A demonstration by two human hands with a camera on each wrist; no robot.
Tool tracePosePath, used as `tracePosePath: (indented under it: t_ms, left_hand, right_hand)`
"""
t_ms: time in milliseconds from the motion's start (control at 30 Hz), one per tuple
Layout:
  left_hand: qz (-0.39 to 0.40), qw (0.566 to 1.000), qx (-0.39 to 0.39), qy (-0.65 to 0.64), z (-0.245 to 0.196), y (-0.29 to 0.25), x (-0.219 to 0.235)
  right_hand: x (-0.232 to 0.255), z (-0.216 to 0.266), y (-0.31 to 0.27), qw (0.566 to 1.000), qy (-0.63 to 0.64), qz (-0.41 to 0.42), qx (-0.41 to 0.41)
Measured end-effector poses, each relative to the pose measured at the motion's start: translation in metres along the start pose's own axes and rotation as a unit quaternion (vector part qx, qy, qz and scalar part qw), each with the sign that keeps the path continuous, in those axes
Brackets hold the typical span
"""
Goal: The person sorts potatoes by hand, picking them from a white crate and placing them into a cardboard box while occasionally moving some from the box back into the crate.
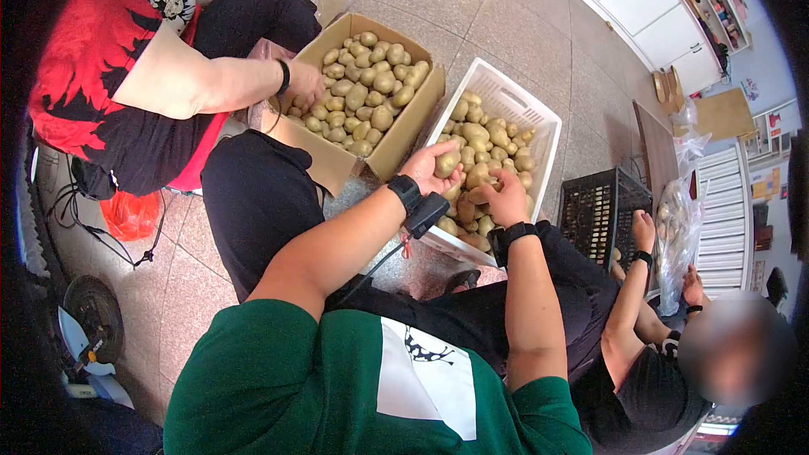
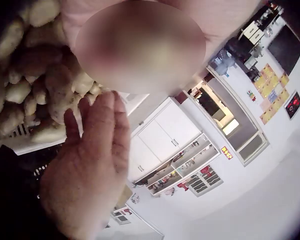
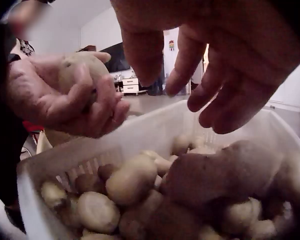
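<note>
Your left hand [image 1: 428, 167] gripped a potato [image 1: 447, 163], fingers curled round it, holding it just above the near end of the white crate [image 1: 539, 122]. In the right wrist view that same hand [image 3: 65, 102] wrapped the potato [image 3: 77, 67] above the crate's rim [image 3: 140, 132]. Your right hand [image 1: 508, 200] hovered over the heap in the crate with its fingers loosely bent and spread, holding nothing; the right wrist view showed those fingers [image 3: 215, 95] hanging apart just above the potatoes, not touching them as far as you could tell. Both hands were near each other over the same end of the crate.

The crate was heaped with potatoes and rested on the floor [image 1: 506, 17] against your knees. Just beside it to the left stood a cardboard box [image 1: 404, 122], also full of potatoes, where a person in a red and black top [image 1: 93, 59] had a hand [image 1: 305, 84] at the box's edge. To the right of the crate sat a black crate [image 1: 602, 211], and beyond it another person's arm [image 1: 632, 295] reached toward a clear bag [image 1: 678, 227].
</note>
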State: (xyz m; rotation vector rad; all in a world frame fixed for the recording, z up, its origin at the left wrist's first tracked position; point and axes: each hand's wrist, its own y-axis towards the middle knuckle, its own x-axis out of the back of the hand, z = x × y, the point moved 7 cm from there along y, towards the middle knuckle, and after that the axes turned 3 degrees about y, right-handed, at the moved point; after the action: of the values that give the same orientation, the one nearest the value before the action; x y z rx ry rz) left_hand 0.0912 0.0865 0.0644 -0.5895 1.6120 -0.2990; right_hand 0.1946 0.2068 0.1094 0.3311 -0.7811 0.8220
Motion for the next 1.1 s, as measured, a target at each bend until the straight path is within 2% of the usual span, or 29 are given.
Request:
tracePosePath:
  t_ms: [67, 167, 200, 233, 267, 367, 433, 533, 633, 767, 867, 900, 967, 1100]
  left_hand:
    - [-0.001, 1.000, -0.014, -0.017, -0.012, 0.002, 0.004]
    - [0.020, 0.998, -0.038, -0.056, -0.034, 0.009, 0.012]
    - [-0.012, 0.996, -0.059, -0.073, -0.042, 0.009, 0.019]
    - [-0.044, 0.992, -0.080, -0.090, -0.050, 0.007, 0.026]
    - [-0.034, 0.991, -0.092, -0.092, -0.057, 0.009, 0.033]
    - [-0.071, 0.982, -0.084, -0.155, -0.072, 0.017, 0.057]
    - [-0.070, 0.978, -0.100, -0.167, -0.082, 0.022, 0.071]
    - [-0.137, 0.956, -0.139, -0.217, -0.090, 0.019, 0.089]
    - [-0.164, 0.948, -0.171, -0.214, -0.095, 0.014, 0.098]
    - [-0.150, 0.936, -0.192, -0.255, -0.097, 0.015, 0.106]
    - [-0.180, 0.919, -0.189, -0.295, -0.096, 0.019, 0.117]
    - [-0.164, 0.919, -0.197, -0.299, -0.097, 0.019, 0.116]
    - [-0.146, 0.919, -0.205, -0.303, -0.098, 0.018, 0.115]
    - [-0.147, 0.917, -0.213, -0.304, -0.098, 0.017, 0.114]
  right_hand:
    - [0.002, -0.004, -0.002, 0.993, -0.110, -0.012, 0.031]
    - [0.002, -0.006, -0.009, 0.983, -0.177, -0.014, 0.037]
    - [0.002, -0.008, -0.009, 0.983, -0.177, -0.014, 0.038]
    - [-0.001, -0.017, -0.008, 0.987, -0.158, 0.011, 0.005]
    - [-0.004, -0.024, -0.008, 0.989, -0.140, 0.035, -0.029]
    - [-0.002, -0.013, -0.013, 0.987, -0.154, 0.031, -0.015]
    - [-0.003, -0.011, -0.014, 0.983, -0.177, 0.041, -0.020]
    - [-0.006, -0.012, -0.016, 0.976, -0.211, 0.044, -0.029]
    - [-0.007, -0.014, -0.016, 0.973, -0.220, 0.047, -0.044]
    - [-0.008, -0.015, -0.017, 0.965, -0.245, 0.056, -0.074]
    - [-0.012, -0.023, -0.017, 0.963, -0.242, 0.067, -0.093]
    - [-0.012, -0.026, -0.016, 0.963, -0.243, 0.067, -0.093]
    - [-0.018, -0.030, -0.016, 0.973, -0.179, 0.108, -0.101]
    - [-0.020, -0.024, -0.020, 0.975, -0.178, 0.101, -0.087]
